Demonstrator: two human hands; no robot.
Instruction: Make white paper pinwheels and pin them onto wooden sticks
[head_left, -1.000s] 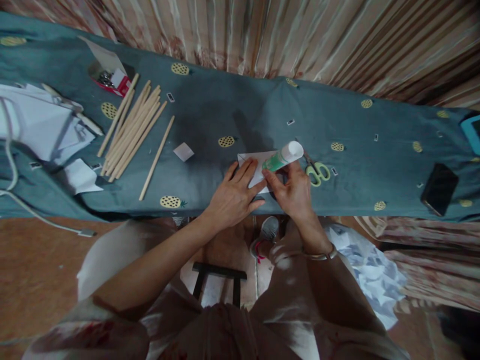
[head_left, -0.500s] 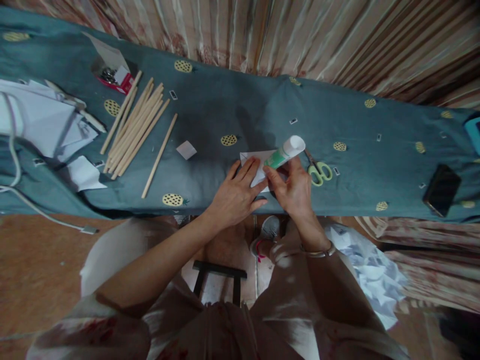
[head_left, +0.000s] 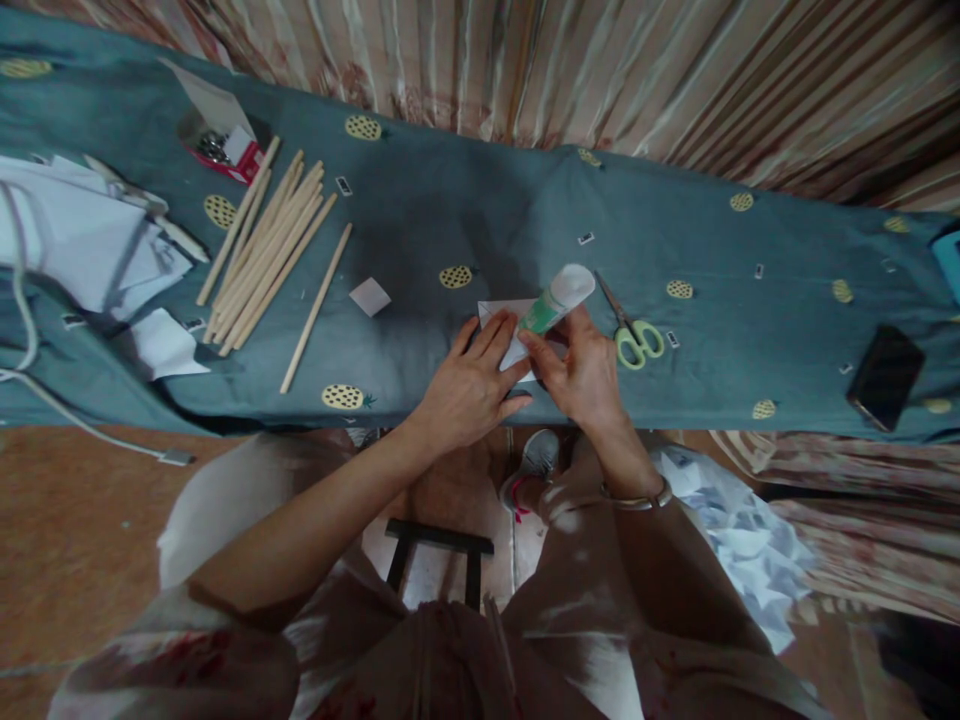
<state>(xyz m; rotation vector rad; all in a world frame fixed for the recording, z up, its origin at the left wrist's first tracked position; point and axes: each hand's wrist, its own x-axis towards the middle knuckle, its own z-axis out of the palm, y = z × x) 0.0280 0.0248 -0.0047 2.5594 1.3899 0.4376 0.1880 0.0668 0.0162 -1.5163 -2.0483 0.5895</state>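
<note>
My left hand (head_left: 472,385) lies flat on a small folded white paper (head_left: 495,309), its fingers spread a little and pressing it to the cloth. In my right hand (head_left: 585,365) is a green and white glue stick (head_left: 555,298), tilted so that its lower end meets the paper. That end is hidden by my fingers. Just right of my right hand lie scissors (head_left: 637,340) with light green handles. Left of my hands a small square of white paper (head_left: 370,297) rests on the cloth.
Several wooden sticks (head_left: 270,250) lie left, one apart (head_left: 316,308). Behind them stands an open red box (head_left: 240,160) of small metal pieces. White papers (head_left: 75,230) and a cable (head_left: 26,300) are far left. A dark phone (head_left: 886,377) lies right; crumpled white paper (head_left: 735,530) is below.
My right hand and the glue stick have shifted slightly left over the paper, uncovering more of the scissors' blades. My left hand stays in place on the paper.
</note>
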